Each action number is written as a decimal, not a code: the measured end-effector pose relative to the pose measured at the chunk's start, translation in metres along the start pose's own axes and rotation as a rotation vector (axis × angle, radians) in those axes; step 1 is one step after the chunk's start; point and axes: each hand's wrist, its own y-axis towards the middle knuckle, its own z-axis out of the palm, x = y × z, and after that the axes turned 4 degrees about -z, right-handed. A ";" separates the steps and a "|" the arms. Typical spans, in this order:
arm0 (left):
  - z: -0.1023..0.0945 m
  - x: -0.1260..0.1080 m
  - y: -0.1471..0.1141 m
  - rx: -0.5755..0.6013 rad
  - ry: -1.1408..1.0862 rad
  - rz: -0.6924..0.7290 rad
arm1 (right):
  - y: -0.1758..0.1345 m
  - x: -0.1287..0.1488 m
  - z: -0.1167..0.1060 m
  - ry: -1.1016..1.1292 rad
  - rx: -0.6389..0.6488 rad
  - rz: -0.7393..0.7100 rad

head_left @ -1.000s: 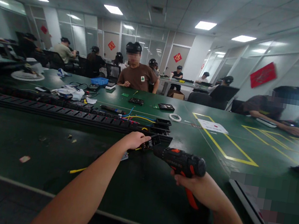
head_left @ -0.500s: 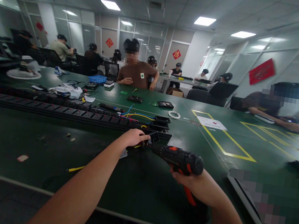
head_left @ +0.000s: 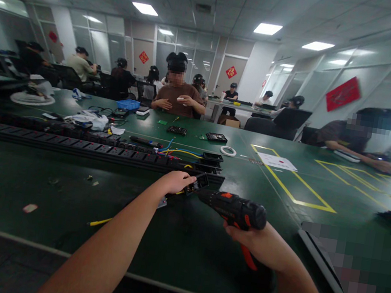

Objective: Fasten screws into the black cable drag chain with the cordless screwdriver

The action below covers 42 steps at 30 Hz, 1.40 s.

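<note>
My left hand (head_left: 177,182) grips a small black rectangular housing (head_left: 200,182) with an open frame at one end, tilted above the green table. A cordless drill (head_left: 233,209), black with orange parts, is in my right hand (head_left: 258,238), its fingers wrapped round the handle. The drill's nose points left at the lower side of the housing; whether the bit touches it I cannot make out. Just behind my left hand lies a long black power strip (head_left: 106,149) with a row of sockets. A yellow cable (head_left: 100,222) shows beside my left forearm.
Blue and yellow wires (head_left: 180,150) run into black end pieces beyond the strip. A white tape ring (head_left: 228,150) and a paper sheet (head_left: 276,161) lie farther back. At right is a flat grey-edged device (head_left: 323,266), partly blurred. A co-worker (head_left: 179,95) sits opposite.
My hands, the drill and the black housing have hardly moved. The co-worker opposite has raised a hand holding a small white thing in front of the chest.
</note>
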 end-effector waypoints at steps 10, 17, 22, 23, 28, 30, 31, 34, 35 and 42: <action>0.001 0.001 0.002 -0.001 0.010 0.004 | -0.001 -0.001 0.000 -0.003 -0.002 0.018; 0.001 0.001 0.001 0.004 0.006 0.004 | -0.003 0.004 0.000 -0.012 0.004 0.004; -0.001 -0.001 -0.001 0.017 0.015 0.016 | -0.004 0.007 0.001 -0.034 -0.006 -0.006; -0.001 0.000 -0.001 0.018 0.014 0.020 | -0.004 0.007 0.000 -0.037 -0.010 -0.004; 0.000 0.001 0.001 0.010 -0.001 0.026 | -0.004 0.007 0.000 -0.033 -0.018 0.007; 0.000 0.001 0.001 0.012 -0.006 0.021 | -0.004 0.007 0.000 -0.018 -0.013 0.011; 0.000 0.001 0.001 0.015 -0.007 0.016 | -0.003 0.007 0.000 -0.007 -0.010 0.013; 0.000 0.001 0.001 0.018 -0.012 0.006 | -0.003 0.006 0.000 0.047 0.010 0.025; 0.000 0.001 0.001 0.019 -0.013 0.008 | -0.002 0.005 0.000 0.059 0.017 0.032; 0.000 0.001 0.000 0.022 -0.024 -0.014 | -0.002 -0.001 -0.001 0.055 0.031 0.032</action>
